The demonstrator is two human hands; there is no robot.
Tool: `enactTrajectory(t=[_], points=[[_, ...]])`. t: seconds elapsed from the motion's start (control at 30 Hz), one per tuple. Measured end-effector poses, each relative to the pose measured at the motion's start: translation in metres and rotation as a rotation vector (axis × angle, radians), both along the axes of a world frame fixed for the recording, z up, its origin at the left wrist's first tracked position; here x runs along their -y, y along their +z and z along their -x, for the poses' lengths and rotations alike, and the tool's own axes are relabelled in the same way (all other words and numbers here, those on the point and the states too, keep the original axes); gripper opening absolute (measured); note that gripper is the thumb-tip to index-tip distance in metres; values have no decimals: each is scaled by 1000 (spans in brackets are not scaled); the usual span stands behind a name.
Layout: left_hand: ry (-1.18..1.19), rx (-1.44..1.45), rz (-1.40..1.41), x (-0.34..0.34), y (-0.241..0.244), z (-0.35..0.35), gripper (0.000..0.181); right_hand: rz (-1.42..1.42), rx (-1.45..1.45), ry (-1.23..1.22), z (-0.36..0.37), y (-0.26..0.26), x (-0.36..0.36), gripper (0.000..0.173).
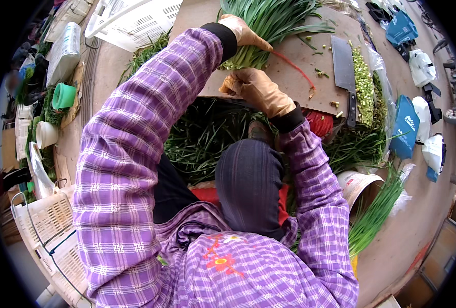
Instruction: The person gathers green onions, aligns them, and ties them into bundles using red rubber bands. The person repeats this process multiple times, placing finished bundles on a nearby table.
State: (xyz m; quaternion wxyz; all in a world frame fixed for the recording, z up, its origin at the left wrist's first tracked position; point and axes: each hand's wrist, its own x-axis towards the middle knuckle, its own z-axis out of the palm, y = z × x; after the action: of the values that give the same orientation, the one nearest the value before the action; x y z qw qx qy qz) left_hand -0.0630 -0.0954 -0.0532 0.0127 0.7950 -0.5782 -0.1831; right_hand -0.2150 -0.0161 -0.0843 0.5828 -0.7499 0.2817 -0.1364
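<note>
A bunch of garlic chives [266, 23] lies on a brown board [289, 82], with its pale cut ends towards me. My gloved left hand [245, 32] reaches across the stalks and grips the bunch from the left. From its fingertips a red tie string [295, 67] trails over the board to the right. My gloved right hand [258, 90] is at the board's near edge, just below the cut ends. Its fingers are curled, and whether they pinch anything is hidden. A cleaver [343, 65] lies at the board's right side, its dark handle towards me.
Chopped stalk ends [362, 84] line the board's right edge. Loose leaves [201, 138] fill the gap before my knee. A red plastic bundle [319, 122] sits under the board's corner. A tipped white bucket [360, 188], more chives [378, 215] and a white basket [135, 23] surround me.
</note>
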Motion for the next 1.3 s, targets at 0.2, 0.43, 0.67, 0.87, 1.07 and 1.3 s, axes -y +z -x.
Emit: enactTrajectory(t=[0.2, 0.43, 0.67, 0.87, 1.07, 1.3], points=[[4, -70, 81, -17, 6, -7, 85, -284, 102, -93, 47, 36, 5, 21], [37, -231, 76, -25, 21, 5, 115, 1080, -571, -441, 69, -10, 65, 10], [304, -139, 26, -36, 35, 27, 127, 880, -384, -480, 62, -8, 99, 5], [324, -150, 47, -39, 38, 32, 118, -734, 429, -348, 74, 6, 111, 27], [345, -197, 55, -40, 36, 28, 120, -700, 659, -499, 57, -7, 102, 27], [341, -148, 119, -42, 27, 28, 128, -444, 502, -672, 42, 2, 105, 17]])
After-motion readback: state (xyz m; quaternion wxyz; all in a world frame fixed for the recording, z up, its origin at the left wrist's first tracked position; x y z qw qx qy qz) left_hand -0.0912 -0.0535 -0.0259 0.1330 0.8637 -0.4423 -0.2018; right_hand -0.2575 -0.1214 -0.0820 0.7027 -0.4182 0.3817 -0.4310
